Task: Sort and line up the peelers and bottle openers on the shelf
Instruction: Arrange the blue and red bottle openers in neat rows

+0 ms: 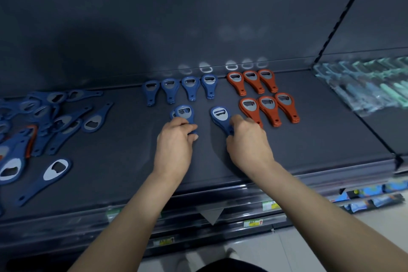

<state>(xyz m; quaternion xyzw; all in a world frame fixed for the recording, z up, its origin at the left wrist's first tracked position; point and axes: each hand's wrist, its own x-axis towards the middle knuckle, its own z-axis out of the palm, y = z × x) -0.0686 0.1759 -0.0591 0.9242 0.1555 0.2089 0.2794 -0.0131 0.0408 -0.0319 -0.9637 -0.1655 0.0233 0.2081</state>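
- From my remote seat this reads as a shop: a dark metal display shelf [309, 139], with a slotted upright [344, 11] dividing the bays.
- Price labels [253, 223] sit in clear strips along the shelf edges below.
- Many identical blue bottle openers [189, 87] and orange bottle openers [252, 81] lie out as stock.
- Packaged goods [364, 84] fill the next bay; colourful packets [375, 200] lie on a lower shelf.

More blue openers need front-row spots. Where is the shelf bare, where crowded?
Bare: the shelf between the left hand and the loose blue pile, and the narrower gap between the left-held opener and the right-held opener. Crowded: that pile, and the orange openers beside the right hand.
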